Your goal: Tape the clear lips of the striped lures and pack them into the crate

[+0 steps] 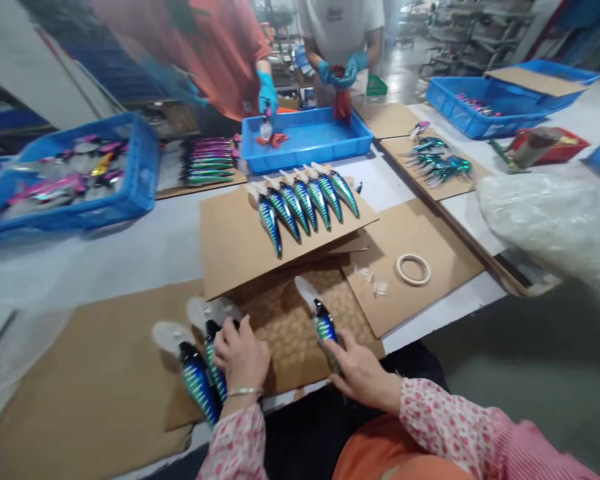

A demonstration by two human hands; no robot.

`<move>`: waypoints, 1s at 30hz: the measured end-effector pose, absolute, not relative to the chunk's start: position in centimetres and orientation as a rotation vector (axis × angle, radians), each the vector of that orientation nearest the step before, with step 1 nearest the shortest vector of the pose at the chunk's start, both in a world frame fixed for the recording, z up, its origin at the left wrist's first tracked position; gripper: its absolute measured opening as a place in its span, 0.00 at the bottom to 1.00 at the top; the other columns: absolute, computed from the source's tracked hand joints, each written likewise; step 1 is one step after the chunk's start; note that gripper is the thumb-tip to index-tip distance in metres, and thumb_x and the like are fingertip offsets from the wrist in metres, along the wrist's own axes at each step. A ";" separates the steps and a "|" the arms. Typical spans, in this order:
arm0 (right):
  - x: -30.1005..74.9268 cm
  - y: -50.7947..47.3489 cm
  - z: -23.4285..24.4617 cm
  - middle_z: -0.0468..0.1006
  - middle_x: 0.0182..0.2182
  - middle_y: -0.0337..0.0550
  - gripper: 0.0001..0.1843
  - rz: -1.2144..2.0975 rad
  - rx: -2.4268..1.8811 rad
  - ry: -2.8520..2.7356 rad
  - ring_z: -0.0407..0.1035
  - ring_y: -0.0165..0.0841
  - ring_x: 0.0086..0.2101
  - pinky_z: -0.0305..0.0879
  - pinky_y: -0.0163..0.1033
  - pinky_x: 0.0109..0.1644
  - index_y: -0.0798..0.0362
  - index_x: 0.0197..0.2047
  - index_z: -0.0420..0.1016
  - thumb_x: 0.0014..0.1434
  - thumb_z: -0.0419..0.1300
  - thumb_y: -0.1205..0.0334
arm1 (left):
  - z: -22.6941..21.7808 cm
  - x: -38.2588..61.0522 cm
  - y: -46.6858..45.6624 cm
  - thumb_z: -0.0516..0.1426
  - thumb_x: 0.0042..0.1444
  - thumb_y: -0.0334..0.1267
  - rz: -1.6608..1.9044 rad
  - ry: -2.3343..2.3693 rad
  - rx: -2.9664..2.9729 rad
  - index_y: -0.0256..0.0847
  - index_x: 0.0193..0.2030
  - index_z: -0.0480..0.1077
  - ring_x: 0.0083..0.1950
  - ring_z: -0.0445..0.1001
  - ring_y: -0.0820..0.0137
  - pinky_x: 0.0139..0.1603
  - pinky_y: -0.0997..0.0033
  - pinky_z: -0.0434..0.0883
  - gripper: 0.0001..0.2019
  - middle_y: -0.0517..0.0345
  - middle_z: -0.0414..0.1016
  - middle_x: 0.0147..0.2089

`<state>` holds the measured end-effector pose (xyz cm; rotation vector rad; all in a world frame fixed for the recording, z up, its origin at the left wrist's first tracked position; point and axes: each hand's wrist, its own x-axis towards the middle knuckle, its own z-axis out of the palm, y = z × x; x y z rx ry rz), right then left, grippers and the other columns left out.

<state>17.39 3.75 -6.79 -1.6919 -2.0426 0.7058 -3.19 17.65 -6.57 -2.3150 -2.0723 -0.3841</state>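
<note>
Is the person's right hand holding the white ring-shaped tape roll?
No, the right hand holds a blue-and-green striped lure, while the white tape roll lies on flat brown cardboard.

a flat white tabletop (170, 247) carries a wide brown cardboard sheet (80, 373) well left of the gripping right hand (357, 370) and a second brown cardboard sheet (430, 233) just ahead and right of it. farther ahead of the grip stands a shallow, rectangular blue plastic tray (307, 157); far ahead-left, an open blue plastic crate (145, 163).
</note>
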 end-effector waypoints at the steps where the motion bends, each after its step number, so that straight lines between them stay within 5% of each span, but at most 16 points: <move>1: 17.7 4.0 -6.5 0.63 0.60 0.60 0.38 0.741 -1.638 -2.065 0.70 0.46 0.51 0.73 0.48 0.51 0.53 0.68 0.54 0.59 0.62 0.59 | -6.3 -2.4 17.1 0.51 0.58 0.33 -0.492 -1.995 -2.372 0.31 0.58 0.67 0.63 0.58 0.41 0.58 0.36 0.62 0.21 0.32 0.59 0.66; 5: 24.7 5.5 -5.8 0.76 0.48 0.51 0.20 0.444 -1.722 -1.831 0.71 0.42 0.48 0.70 0.46 0.53 0.52 0.60 0.66 0.65 0.55 0.63 | -5.9 0.9 13.8 0.52 0.64 0.43 -0.980 -1.605 -2.707 0.35 0.58 0.65 0.63 0.64 0.48 0.62 0.45 0.62 0.20 0.35 0.65 0.62; 8: 33.4 6.1 -5.3 0.76 0.47 0.52 0.17 0.068 -2.140 -1.710 0.68 0.44 0.49 0.66 0.50 0.55 0.53 0.54 0.71 0.62 0.55 0.70 | -5.8 2.7 11.6 0.53 0.64 0.44 -1.163 -1.542 -2.793 0.37 0.58 0.64 0.60 0.68 0.50 0.61 0.47 0.64 0.19 0.38 0.70 0.57; 13: 40.0 5.5 -4.8 0.77 0.42 0.52 0.03 0.050 -2.213 -1.804 0.66 0.47 0.50 0.61 0.53 0.55 0.53 0.39 0.75 0.61 0.60 0.65 | -4.3 5.1 10.3 0.56 0.63 0.43 -1.286 -1.678 -2.893 0.40 0.57 0.66 0.54 0.73 0.56 0.56 0.56 0.70 0.18 0.45 0.73 0.53; 19: 32.1 3.7 -3.2 0.74 0.29 0.41 0.06 0.490 -1.726 -1.699 0.67 0.33 0.31 0.64 0.38 0.39 0.52 0.36 0.68 0.65 0.55 0.61 | -1.3 8.7 10.0 0.59 0.61 0.37 -1.384 -1.556 -3.143 0.45 0.56 0.66 0.48 0.77 0.65 0.51 0.65 0.74 0.17 0.53 0.76 0.49; 24: 27.1 3.3 -1.7 0.72 0.28 0.40 0.05 0.626 -1.534 -1.733 0.65 0.32 0.28 0.60 0.35 0.33 0.52 0.35 0.66 0.64 0.56 0.62 | -0.3 9.3 9.8 0.59 0.61 0.33 -1.380 -1.424 -3.206 0.42 0.59 0.65 0.53 0.77 0.65 0.55 0.66 0.73 0.19 0.51 0.77 0.53; 30: 25.8 3.5 -1.3 0.71 0.27 0.39 0.04 0.548 -1.454 -1.818 0.63 0.32 0.28 0.59 0.36 0.34 0.52 0.35 0.66 0.63 0.54 0.64 | -0.8 7.6 9.1 0.59 0.61 0.29 -1.484 -1.443 -3.064 0.42 0.50 0.69 0.41 0.81 0.70 0.45 0.74 0.75 0.12 0.58 0.81 0.42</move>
